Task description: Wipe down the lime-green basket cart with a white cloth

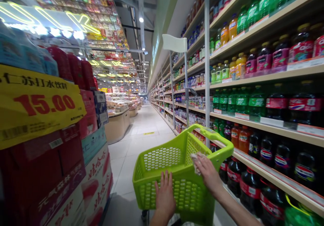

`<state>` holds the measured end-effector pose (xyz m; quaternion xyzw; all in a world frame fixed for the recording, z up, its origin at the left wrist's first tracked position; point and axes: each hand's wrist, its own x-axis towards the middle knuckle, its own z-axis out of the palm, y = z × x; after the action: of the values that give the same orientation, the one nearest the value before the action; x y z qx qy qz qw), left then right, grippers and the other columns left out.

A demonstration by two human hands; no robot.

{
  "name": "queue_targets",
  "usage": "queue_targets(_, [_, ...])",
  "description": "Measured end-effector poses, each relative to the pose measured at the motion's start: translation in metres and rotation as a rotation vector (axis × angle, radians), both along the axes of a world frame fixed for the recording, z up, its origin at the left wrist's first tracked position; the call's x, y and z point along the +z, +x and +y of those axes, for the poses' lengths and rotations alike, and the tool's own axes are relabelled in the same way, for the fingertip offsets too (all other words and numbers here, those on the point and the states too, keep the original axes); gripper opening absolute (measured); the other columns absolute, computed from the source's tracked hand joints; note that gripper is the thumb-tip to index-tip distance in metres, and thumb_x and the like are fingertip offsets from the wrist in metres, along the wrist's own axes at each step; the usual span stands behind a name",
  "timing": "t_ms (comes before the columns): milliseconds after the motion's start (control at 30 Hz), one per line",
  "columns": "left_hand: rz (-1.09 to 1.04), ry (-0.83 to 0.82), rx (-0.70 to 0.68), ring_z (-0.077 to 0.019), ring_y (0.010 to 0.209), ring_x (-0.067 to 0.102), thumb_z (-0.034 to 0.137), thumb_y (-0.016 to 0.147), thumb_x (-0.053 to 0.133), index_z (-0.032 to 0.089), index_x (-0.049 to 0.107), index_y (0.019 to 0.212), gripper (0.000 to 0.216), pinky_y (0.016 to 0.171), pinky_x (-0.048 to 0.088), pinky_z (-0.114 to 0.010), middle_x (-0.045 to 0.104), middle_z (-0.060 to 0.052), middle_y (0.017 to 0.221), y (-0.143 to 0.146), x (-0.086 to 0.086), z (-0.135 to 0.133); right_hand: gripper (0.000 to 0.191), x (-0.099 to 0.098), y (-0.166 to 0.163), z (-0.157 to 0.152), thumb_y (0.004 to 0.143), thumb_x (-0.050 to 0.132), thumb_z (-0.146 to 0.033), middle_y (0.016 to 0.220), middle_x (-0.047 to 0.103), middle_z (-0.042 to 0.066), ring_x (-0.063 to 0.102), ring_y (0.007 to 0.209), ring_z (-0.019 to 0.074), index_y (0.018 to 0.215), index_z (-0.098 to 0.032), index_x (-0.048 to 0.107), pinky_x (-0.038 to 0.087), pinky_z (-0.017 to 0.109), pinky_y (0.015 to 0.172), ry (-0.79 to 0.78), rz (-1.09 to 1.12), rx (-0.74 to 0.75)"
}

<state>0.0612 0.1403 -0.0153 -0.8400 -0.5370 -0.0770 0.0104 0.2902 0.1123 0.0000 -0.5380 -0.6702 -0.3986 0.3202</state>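
Hands on perforated green plastic basket (pixel 177 172): left hand (pixel 165 195) flat, fingers open; right hand (pixel 206 172) gripping crumpled cloth (pixel 196 161).

basket (pixel 162 172) wheels/base hidden behind left hand (pixel 165 197), cut by bottom edge | item under right hand (pixel 206 172) at basket rim: crumpled, whitish, can't ID | aisle end beyond basket too small | bottle labels (pixel 278 158) right of basket blurred

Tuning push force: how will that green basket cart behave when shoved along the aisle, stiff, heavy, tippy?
The green basket cart looks empty, so probably light for its size. Its perforated plastic walls may flex a little under the left hand. It is tall and seems to sit on small wheels, so a push high up, where the right hand is, could tip it.
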Motion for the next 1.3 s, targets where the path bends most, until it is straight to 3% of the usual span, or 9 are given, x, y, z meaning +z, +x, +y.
queue_targets(133, [0.01,0.015,-0.023,-0.0252,0.134,0.001,0.014,0.061,0.039,0.018,0.009,0.138,0.083,0.104,0.009,-0.055,0.004,-0.003,0.147,-0.003,0.002,-0.002,0.041,-0.003,-0.025,0.006,0.08,0.039,-0.007,0.124,0.052,0.006,0.038,0.121,0.0198,0.114,-0.023,0.055,0.038,0.04,0.094,-0.103,-0.077,0.123])
queue_targets(367, [-0.022,0.01,-0.025,-0.0252,0.134,0.001,0.014,0.06,0.041,0.017,0.01,0.138,0.084,0.104,0.008,-0.054,0.004,-0.004,0.147,-0.002,0.0,-0.004,0.046,0.027,0.046,-0.01,0.075,0.035,-0.002,0.117,0.056,0.01,0.047,0.112,0.0239,0.108,-0.02,0.059,0.037,0.044,0.093,-0.064,0.062,-0.168])
queue_targets(567, [-0.277,-0.016,0.035,-0.0205,0.132,0.017,0.017,0.069,0.036,0.017,0.023,0.136,0.068,0.108,0.009,-0.048,0.024,-0.002,0.143,0.005,0.022,-0.005,0.049,-0.016,-0.049,0.014,0.072,0.038,-0.002,0.122,0.054,0.006,0.046,0.114,0.0252,0.11,-0.024,0.058,0.041,0.044,0.09,-0.157,0.033,0.022])
queue_targets(667, [-0.47,-0.042,-0.079,-0.0136,0.129,0.026,0.017,0.075,0.03,0.016,0.03,0.133,0.058,0.11,0.015,-0.034,0.031,-0.001,0.141,0.019,0.038,0.0,0.053,-0.028,-0.084,0.029,0.071,0.038,-0.005,0.126,0.05,0.008,0.044,0.117,0.0234,0.12,-0.023,0.05,0.042,0.042,0.091,-0.219,0.184,0.126])
queue_targets(900, [-0.64,-0.047,-0.236,-0.0126,0.128,0.026,0.02,0.077,0.034,0.012,0.03,0.133,0.057,0.109,0.018,-0.025,0.032,-0.004,0.14,0.061,0.042,0.016,0.076,-0.018,-0.056,0.029,0.066,0.037,-0.008,0.133,0.04,0.015,0.04,0.12,0.019,0.138,-0.013,0.012,0.044,0.037,0.091,-0.205,0.351,0.334])
queue_targets(1000, [-0.608,-0.029,-0.167,-0.016,0.123,0.034,0.025,0.078,0.037,0.016,0.045,0.123,0.047,0.105,0.025,-0.029,0.041,-0.004,0.134,0.076,0.04,0.022,0.077,0.004,-0.031,0.02,0.059,0.036,-0.005,0.132,0.041,0.012,0.038,0.122,0.0205,0.135,-0.014,0.025,0.036,0.042,0.097,-0.265,0.283,0.248])
queue_targets(1133, [-0.532,0.059,-0.159,-0.0168,0.112,0.045,0.017,0.075,0.04,0.02,0.06,0.1,0.033,0.1,0.031,-0.031,0.055,-0.003,0.118,0.078,0.034,0.033,0.049,0.029,-0.009,0.014,0.067,0.04,-0.007,0.111,0.059,0.009,0.049,0.109,0.0259,0.112,-0.018,0.055,0.023,0.054,0.099,-0.362,0.204,-0.056])
queue_targets(1233, [-0.513,0.138,-0.194,-0.0172,0.117,0.042,0.01,0.076,0.034,0.019,0.057,0.109,0.041,0.101,0.031,-0.033,0.053,-0.004,0.123,0.042,0.016,0.047,0.035,0.033,-0.006,0.011,0.071,0.047,-0.013,0.098,0.064,0.005,0.052,0.101,0.0232,0.102,-0.021,0.061,0.018,0.049,0.101,-0.399,0.173,-0.097])
queue_targets(1300, [-0.513,0.228,-0.094,-0.0229,0.124,0.034,0.012,0.076,0.035,0.019,0.05,0.119,0.046,0.102,0.028,-0.042,0.048,-0.005,0.129,0.007,0.001,0.06,0.035,0.031,-0.011,0.01,0.07,0.05,-0.014,0.098,0.063,0.004,0.051,0.102,0.0218,0.102,-0.022,0.06,0.015,0.046,0.102,-0.373,0.183,-0.105])
